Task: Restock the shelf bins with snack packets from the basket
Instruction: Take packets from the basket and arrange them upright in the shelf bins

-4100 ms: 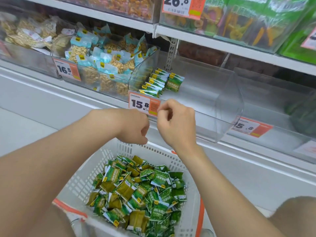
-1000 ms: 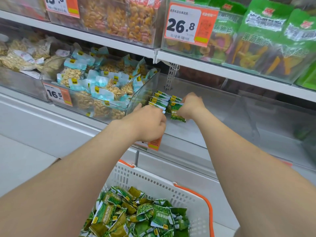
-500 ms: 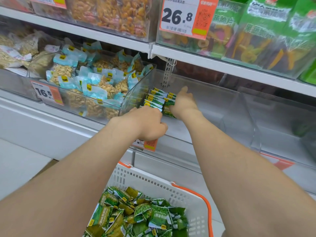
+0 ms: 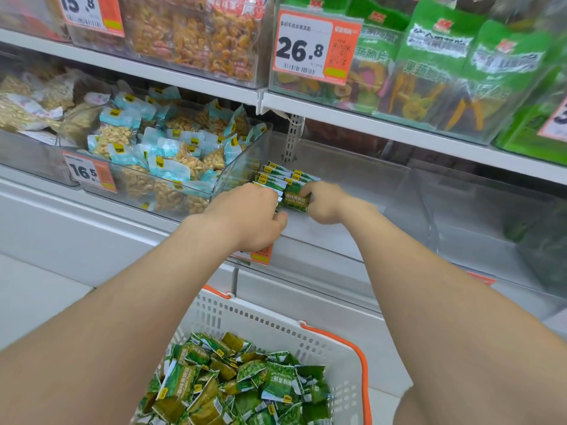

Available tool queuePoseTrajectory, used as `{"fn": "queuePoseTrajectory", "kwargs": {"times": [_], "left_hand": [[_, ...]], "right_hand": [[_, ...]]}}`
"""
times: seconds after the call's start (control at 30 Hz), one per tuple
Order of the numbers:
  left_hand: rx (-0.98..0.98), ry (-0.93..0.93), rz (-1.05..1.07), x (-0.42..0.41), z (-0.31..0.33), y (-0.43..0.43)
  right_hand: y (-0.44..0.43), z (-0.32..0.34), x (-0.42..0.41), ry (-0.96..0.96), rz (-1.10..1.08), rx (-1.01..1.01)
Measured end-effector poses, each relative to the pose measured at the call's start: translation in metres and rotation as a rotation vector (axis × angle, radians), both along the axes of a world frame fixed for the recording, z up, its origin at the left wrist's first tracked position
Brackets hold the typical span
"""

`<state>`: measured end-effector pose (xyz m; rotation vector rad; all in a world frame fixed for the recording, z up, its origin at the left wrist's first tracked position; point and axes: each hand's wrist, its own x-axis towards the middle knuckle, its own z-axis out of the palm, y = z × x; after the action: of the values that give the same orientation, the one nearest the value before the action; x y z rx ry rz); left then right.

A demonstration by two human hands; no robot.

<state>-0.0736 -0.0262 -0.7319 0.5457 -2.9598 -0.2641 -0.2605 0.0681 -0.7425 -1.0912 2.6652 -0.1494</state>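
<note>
Lying heaped in white basket [image 4: 337,342], nearest: loose green snack packets [image 4: 245,384]. Farther, inside clear bin [image 4: 368,185]: right hand [image 4: 326,204] pinching front packet [image 4: 296,201]; left hand [image 4: 245,216] curled alongside, grasp not discernible. Beyond, far-left corner: stacked packets [image 4: 276,177].

Clear glossy plastic bin [image 4: 352,182]; shiny green foil-like packets [image 4: 294,199]; matt white perforated plastic basket [image 4: 337,357]; paper price tag [image 4: 313,47].
</note>
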Motion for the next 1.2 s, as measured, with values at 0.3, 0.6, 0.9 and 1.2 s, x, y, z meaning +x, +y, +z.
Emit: {"fn": "queuePoseTrajectory", "kwargs": {"times": [0.3, 0.6, 0.9, 1.2], "left_hand": [[-0.002, 0.186, 0.113, 0.038, 0.031, 0.049], [0.031, -0.537, 0.023, 0.088, 0.025, 0.083], [-0.064, -0.742, -0.030, 0.104, -0.044, 0.112], [-0.117, -1.052, -0.179, 0.114, -0.136, 0.125]], "right_hand": [[0.043, 0.039, 0.071, 0.332, 0.070, -0.260], [0.102, 0.049, 0.173, 0.355, 0.503, 0.057], [0.119, -0.021, 0.213, 0.322, 0.667, 0.507], [0.136, -0.083, 0.242, 0.272, 0.805, 0.698]]}}
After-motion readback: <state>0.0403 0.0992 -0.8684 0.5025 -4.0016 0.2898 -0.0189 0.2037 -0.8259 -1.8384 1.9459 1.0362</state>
